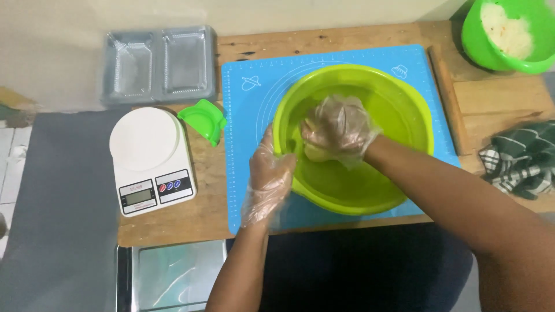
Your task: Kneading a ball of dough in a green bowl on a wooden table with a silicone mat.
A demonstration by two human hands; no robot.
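Head view, looking straight down, and plenty is cut off. A second green bowl [509, 34] runs out of the top right corner with something pale and grainy inside, hard to make out. A checked cloth [520, 159] slips off the right edge, and a metal tray [173, 271] is clipped at the bottom. Dough [315, 151] is mostly buried under the right hand [341, 132]; only a pale yellowish patch peeks out by the fingers.

Both hands wear thin clear gloves. Right arm comes in from the lower right, hand bent down into the big lime bowl [399, 110], fingers curled shut around the dough. Left hand [270, 167] reaches up from below, its grip clamped on the bowl's near left rim, thumb side over the edge.

So the dough sits left of centre in the bowl, inside the right grip, just beside the left hand across the rim. The bowl stands on a blue mat [243, 115] on the wooden worktop [196, 214]. Off to the left: a white scale [150, 156], a small green lid [203, 120], and clear plastic containers [159, 63] behind them.
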